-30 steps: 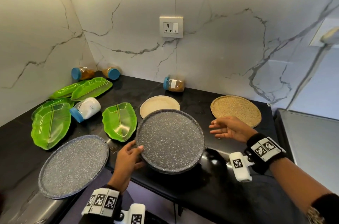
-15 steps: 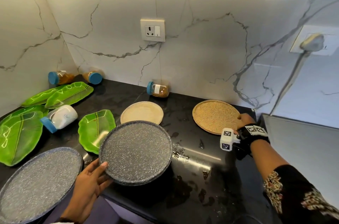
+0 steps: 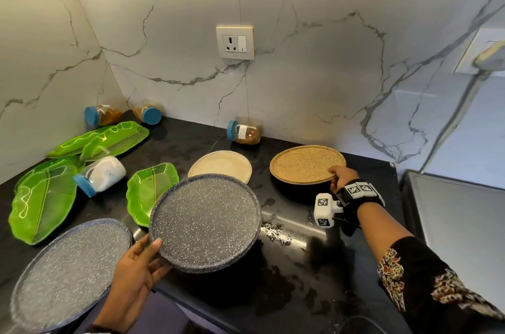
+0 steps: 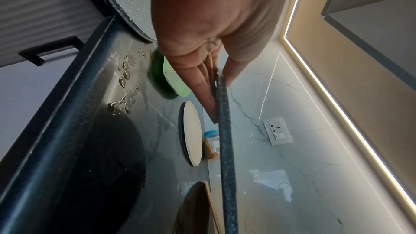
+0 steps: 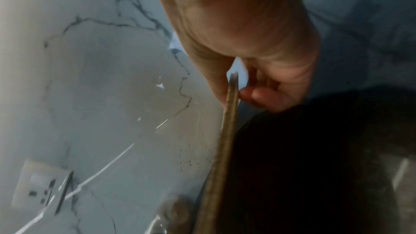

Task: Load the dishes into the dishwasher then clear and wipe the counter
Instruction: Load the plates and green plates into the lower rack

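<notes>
Head view: my left hand (image 3: pixel 136 268) pinches the round speckled grey plate (image 3: pixel 205 221); my right hand (image 3: pixel 341 178) pinches the round grainy brown plate (image 3: pixel 306 163).

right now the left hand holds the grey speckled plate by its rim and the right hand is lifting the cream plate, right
Not quite. The left hand does hold the grey speckled plate by its rim, but the right hand grips the brown speckled plate, not the cream plate, which lies untouched on the counter. The head view shows it.
</notes>
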Demonstrator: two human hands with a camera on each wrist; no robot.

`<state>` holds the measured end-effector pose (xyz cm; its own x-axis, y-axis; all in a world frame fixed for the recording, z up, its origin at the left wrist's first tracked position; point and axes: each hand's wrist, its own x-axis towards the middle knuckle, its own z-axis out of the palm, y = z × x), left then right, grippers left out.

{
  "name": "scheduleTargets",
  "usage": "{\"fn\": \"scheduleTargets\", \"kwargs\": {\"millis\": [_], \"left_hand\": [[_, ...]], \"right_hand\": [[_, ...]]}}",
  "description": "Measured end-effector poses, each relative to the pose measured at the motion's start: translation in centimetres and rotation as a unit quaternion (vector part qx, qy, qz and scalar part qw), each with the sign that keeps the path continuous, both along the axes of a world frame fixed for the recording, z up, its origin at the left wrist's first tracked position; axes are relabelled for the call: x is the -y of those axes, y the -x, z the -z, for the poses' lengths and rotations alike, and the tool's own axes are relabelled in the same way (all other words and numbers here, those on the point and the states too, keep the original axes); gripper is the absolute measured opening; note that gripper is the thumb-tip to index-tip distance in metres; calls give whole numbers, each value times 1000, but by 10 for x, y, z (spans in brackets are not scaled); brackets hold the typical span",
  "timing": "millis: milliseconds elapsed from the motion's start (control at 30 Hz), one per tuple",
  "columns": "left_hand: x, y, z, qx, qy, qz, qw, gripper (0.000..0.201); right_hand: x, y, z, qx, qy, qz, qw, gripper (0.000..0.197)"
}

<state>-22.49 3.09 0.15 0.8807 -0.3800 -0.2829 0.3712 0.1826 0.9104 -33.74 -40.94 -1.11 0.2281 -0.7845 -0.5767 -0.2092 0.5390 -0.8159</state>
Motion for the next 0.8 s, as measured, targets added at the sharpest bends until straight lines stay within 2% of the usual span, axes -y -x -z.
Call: {"fn": "scheduleTargets", "kwargs": {"millis": [33,200,300,367,433,500,600,667,733,800], "left_hand": [[-1,0,0,1,0,1,1000,20],[-6,0,2,14,-14,19,1000,19],[-14,-2,9,30,-54,31,998,25],[-21,0,13,37,-72,58,995,26],[-26,3,16,47,-82,98,991,23],[-32,9,17,58,-88,150,983,22],[-43,22,25,76,-98,231,965,24],[-51,36,31,73,-104,297,946,23],[-59,51,38,72,-109,370,920,24],[-63,67,41,92,-125,439,885,24]], "right_hand": [[-3,-3,0,13,6,0,1000,7],[-26,13,-13,125,20,12,992,26],[-52,56,-17,200,1,19,980,28],[-75,94,-18,241,4,62,968,29],[-100,135,-21,254,36,112,960,21],[-136,183,-21,251,61,158,953,20],[-195,257,-9,233,82,205,947,34],[-239,304,2,217,96,248,939,29],[-288,352,14,194,96,297,930,28],[-338,404,29,171,79,362,913,37]]}}
